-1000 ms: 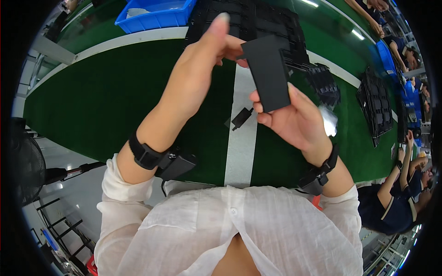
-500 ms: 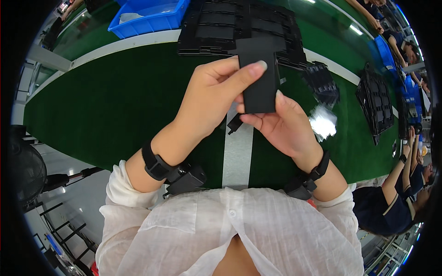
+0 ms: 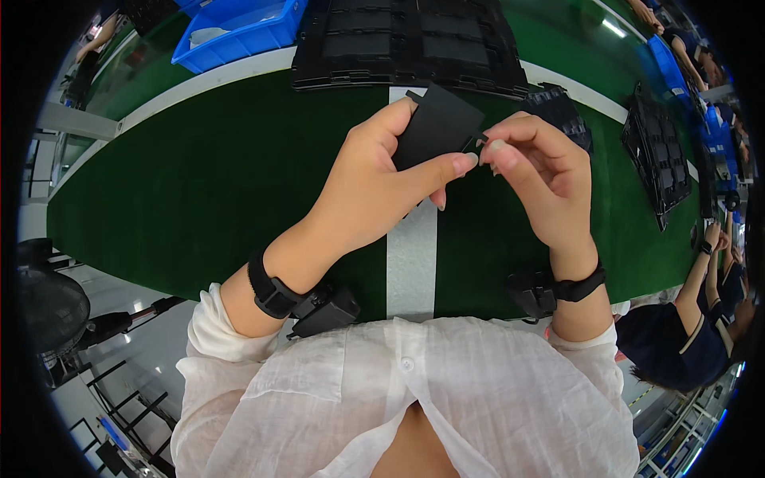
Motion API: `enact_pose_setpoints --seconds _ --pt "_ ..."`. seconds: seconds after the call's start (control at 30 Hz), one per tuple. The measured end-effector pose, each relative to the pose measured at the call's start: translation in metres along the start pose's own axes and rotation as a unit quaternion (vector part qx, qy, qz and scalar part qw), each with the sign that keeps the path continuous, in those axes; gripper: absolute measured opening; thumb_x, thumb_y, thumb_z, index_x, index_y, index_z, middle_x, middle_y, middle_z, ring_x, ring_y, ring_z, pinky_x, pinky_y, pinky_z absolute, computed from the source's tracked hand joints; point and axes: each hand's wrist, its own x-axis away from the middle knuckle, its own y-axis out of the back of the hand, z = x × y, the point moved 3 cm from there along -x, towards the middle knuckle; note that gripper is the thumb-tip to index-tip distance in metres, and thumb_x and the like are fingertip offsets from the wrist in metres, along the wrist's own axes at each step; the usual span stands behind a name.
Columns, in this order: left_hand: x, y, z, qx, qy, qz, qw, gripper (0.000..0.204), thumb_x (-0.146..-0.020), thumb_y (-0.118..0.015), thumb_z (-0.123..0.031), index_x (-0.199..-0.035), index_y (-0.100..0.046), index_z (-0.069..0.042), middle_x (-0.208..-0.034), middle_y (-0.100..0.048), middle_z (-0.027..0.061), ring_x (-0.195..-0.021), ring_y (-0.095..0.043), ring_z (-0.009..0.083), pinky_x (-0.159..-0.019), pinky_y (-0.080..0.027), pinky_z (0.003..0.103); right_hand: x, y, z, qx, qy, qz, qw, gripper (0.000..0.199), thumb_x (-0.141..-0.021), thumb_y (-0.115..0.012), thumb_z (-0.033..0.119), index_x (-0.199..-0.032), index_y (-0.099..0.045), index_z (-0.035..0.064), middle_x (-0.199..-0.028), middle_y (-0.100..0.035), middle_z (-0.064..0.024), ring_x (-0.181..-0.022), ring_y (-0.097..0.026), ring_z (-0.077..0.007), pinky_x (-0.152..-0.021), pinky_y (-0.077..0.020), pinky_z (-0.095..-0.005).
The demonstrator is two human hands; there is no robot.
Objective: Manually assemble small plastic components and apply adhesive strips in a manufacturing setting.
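My left hand (image 3: pixel 358 175) grips a flat, matte black rectangular piece (image 3: pixel 438 127), thumb along its near edge and fingers behind it. The piece is tilted, its far corner pointing away from me. At its right corner, my right hand (image 3: pixel 550 175) has thumb and fingertips pinched together. A small dark bit shows by those fingertips; whether it belongs to the black piece I cannot tell. Both hands are above the green table (image 3: pixel 191 191), over its pale centre strip (image 3: pixel 411 271).
Beyond my hands lies a large black compartment tray (image 3: pixel 358 80). A blue bin (image 3: pixel 239 40) stands far left. Black ribbed pieces (image 3: pixel 562 111) lie behind my right hand, another black tray (image 3: pixel 661 159) farther right. Co-workers sit along the right side; a black fan (image 3: pixel 52 311) stands left.
The black piece has turned from upright to slanted and come slightly nearer. My right hand has moved from its lower end to its right corner, now covering the shiny clear sheets.
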Motion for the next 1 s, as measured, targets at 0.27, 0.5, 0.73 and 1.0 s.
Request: enact_pose_setpoints --seconds 0.27,0.5,0.73,1.0 --pt "0.000 0.001 0.003 0.006 0.056 0.055 0.997 0.020 -0.078 -0.065 -0.004 -0.094 -0.054 0.000 -0.074 -0.060 0.0048 -0.054 -0.054 0.0090 -0.050 -0.043 0.021 0.002 0.000 0.001 -0.011 -0.025 0.015 1.000 0.004 -0.081 -0.059 0.001 -0.083 -0.061 -0.0013 -0.078 -0.061 -0.0040 -0.069 -0.057 -0.0089 -0.064 -0.0463 -0.0214" --pt "-0.002 0.003 0.008 0.091 0.095 0.089 0.987 0.023 -0.078 -0.065 -0.005 -0.096 -0.052 0.001 -0.074 -0.059 0.0070 -0.049 -0.054 0.0110 -0.047 -0.044 0.022 0.003 -0.004 0.005 -0.028 0.023 0.023 0.999 0.003 -0.080 -0.056 -0.003 -0.081 -0.059 -0.0015 -0.075 -0.059 -0.0042 -0.068 -0.056 -0.0090 -0.062 -0.0455 -0.0214" --pt "0.003 0.002 0.006 0.153 0.085 0.162 0.971 0.024 -0.077 -0.066 -0.005 -0.096 -0.052 0.000 -0.074 -0.059 0.0071 -0.051 -0.055 0.0111 -0.046 -0.044 0.022 0.005 -0.009 0.013 0.003 0.118 0.025 0.993 0.004 -0.078 -0.057 -0.004 -0.079 -0.059 0.0000 -0.072 -0.057 -0.0050 -0.063 -0.053 -0.0093 -0.057 -0.0426 -0.0213" --pt "0.009 -0.004 -0.002 0.138 0.085 0.204 0.965 0.033 -0.072 -0.069 -0.006 -0.096 -0.048 0.002 -0.072 -0.058 0.0093 -0.047 -0.055 0.0115 -0.044 -0.044 0.022 0.005 -0.003 0.011 -0.057 0.053 0.010 0.997 0.006 -0.080 -0.056 -0.003 -0.086 -0.058 -0.0021 -0.079 -0.058 -0.0037 -0.073 -0.055 -0.0095 -0.064 -0.0438 -0.0217"
